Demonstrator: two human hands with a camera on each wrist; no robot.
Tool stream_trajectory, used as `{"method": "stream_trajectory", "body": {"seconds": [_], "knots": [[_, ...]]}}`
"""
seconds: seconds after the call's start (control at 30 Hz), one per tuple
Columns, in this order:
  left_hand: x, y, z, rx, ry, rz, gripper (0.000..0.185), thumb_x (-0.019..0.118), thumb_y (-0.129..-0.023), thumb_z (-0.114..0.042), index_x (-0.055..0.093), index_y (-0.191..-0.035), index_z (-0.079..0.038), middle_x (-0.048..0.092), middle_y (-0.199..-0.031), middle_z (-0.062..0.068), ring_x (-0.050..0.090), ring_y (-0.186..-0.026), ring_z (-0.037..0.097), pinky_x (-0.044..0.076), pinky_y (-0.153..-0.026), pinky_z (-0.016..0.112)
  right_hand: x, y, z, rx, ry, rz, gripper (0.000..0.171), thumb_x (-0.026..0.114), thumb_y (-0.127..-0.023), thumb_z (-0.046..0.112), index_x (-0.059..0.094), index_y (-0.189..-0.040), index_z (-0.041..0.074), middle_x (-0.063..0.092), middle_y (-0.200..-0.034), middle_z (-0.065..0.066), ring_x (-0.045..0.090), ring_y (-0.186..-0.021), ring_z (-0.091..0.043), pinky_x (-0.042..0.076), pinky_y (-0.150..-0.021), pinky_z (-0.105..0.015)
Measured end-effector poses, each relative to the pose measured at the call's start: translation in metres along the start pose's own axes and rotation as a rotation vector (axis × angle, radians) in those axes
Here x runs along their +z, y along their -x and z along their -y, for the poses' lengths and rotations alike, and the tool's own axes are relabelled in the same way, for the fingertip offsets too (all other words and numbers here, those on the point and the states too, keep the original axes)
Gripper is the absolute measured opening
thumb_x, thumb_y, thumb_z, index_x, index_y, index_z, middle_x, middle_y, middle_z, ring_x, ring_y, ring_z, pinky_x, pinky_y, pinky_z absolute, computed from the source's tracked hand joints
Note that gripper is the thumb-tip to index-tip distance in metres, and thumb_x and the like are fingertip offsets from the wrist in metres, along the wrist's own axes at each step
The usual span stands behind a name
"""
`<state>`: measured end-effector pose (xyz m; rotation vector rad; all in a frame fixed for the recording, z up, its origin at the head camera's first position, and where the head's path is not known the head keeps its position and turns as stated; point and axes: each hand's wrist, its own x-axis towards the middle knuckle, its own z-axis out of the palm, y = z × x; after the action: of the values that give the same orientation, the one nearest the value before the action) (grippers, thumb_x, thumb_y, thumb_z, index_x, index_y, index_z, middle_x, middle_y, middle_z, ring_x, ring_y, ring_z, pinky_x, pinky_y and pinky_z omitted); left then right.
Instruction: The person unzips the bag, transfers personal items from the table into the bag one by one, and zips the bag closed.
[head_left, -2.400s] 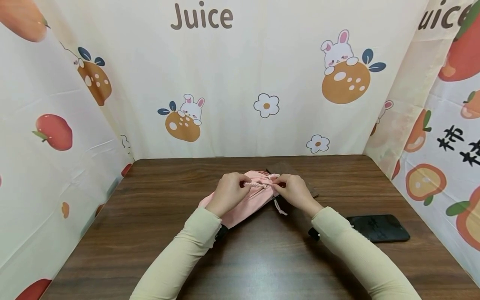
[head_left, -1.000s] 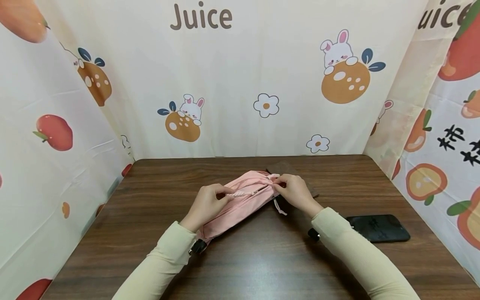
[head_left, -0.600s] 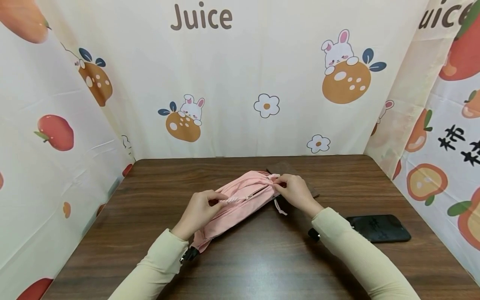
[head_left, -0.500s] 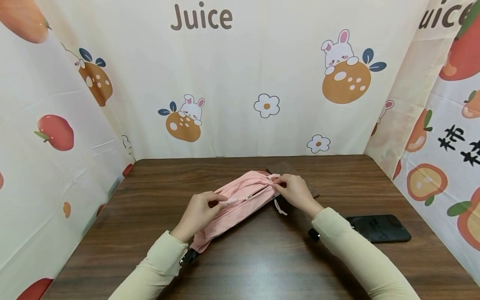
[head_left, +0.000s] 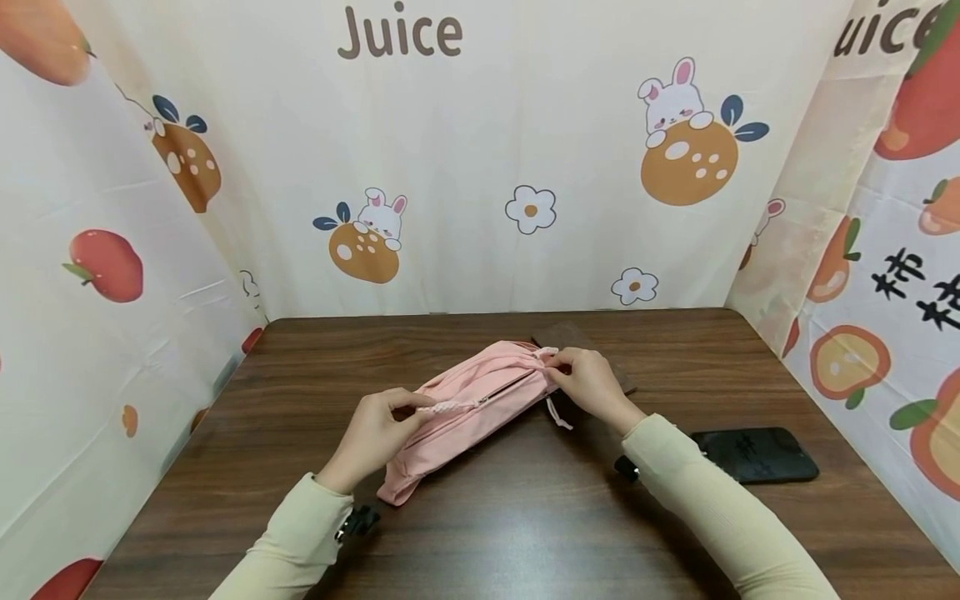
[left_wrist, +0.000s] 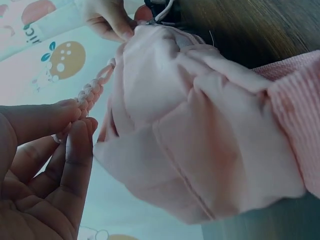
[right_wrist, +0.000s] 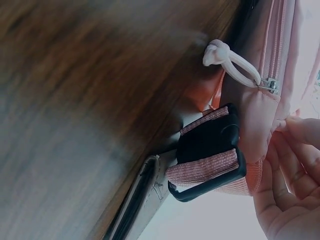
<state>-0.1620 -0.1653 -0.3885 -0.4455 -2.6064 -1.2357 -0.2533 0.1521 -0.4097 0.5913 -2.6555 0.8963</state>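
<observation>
The soft, light pink bag (head_left: pixel 480 400) lies near the middle of the desk (head_left: pixel 525 517), left hand (head_left: pixel 375 433) pinching its braided zipper cord (head_left: pixel 450 407), right hand (head_left: pixel 592 383) gripping its gathered end, probably the best holds.

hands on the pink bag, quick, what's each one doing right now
Left hand: pinching the braided zipper cord of the pink bag.
Right hand: gripping the bag's gathered end.
</observation>
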Motion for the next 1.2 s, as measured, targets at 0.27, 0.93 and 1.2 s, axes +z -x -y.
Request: {"method": "stream_trajectory", "body": {"seconds": [0.27, 0.93, 1.2], "knots": [[-0.010, 0.006, 0.006, -0.029, 0.001, -0.012, 0.010, 0.075, -0.085, -0.014, 0.077, -0.095, -0.016, 0.074, -0.088, -0.003, 0.062, -0.074, 0.003, 0.051, -0.066, 0.021, 0.001, 0.000, -0.001, 0.014, 0.004, -0.007, 0.007, 0.074, -0.085, 0.013, 0.077, -0.088, 0.007, 0.075, -0.095, -0.007, 0.068, -0.079, -0.019, 0.052, -0.068, -0.034], [-0.039, 0.023, 0.028, -0.041, 0.024, 0.089, 0.008, 0.076, -0.085, -0.015, 0.076, -0.091, -0.019, 0.071, -0.084, -0.004, 0.059, -0.070, 0.002, 0.050, -0.064, 0.020, 0.000, 0.002, -0.001, 0.023, -0.015, -0.009, 0.007, 0.072, -0.086, 0.012, 0.077, -0.088, 0.007, 0.076, -0.099, -0.008, 0.069, -0.082, -0.021, 0.051, -0.068, -0.033], [-0.052, 0.028, 0.037, -0.019, 0.025, 0.147, 0.010, 0.077, -0.084, -0.016, 0.076, -0.091, -0.021, 0.071, -0.083, -0.007, 0.060, -0.070, 0.001, 0.051, -0.063, 0.022, 0.000, 0.001, -0.002, 0.026, -0.012, -0.002, 0.009, 0.072, -0.087, 0.014, 0.077, -0.090, 0.008, 0.076, -0.101, -0.007, 0.069, -0.084, -0.021, 0.050, -0.070, -0.033]]}}
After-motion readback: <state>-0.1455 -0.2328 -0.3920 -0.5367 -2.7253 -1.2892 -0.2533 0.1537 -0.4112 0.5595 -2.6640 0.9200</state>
